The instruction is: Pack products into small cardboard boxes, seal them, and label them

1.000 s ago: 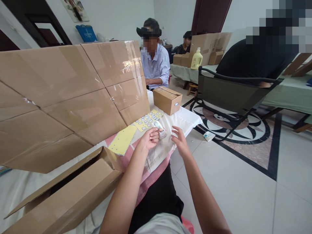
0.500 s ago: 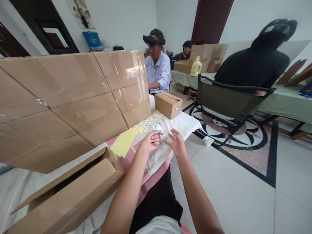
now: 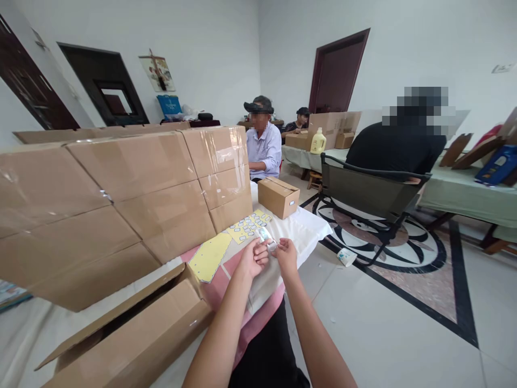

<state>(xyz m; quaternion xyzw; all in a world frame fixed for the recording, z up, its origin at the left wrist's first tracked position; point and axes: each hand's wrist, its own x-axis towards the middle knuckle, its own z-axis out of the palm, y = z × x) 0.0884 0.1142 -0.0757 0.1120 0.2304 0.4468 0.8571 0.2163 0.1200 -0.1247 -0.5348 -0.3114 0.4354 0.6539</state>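
Soft, diffuse light of moderate strength turns the white walls (image 3: 214,54) slightly grey. Glare streaks the clear tape (image 3: 222,153) on the stacked cartons (image 3: 157,186) between ten and eleven o'clock; the floor tiles (image 3: 388,307) at four carry a faint sheen. Toward eight, the open carton (image 3: 137,334) is dark inside its slit, and the black shirt (image 3: 393,143) at two loses its folds. Wide-angle distortion tilts the black doorway (image 3: 105,75) at ten. Coarse mosaic blocks (image 3: 420,110) mask detail at two. Near six, the hands (image 3: 254,258) are fairly crisp, but print on the white piece (image 3: 264,235) there seems too soft to read.
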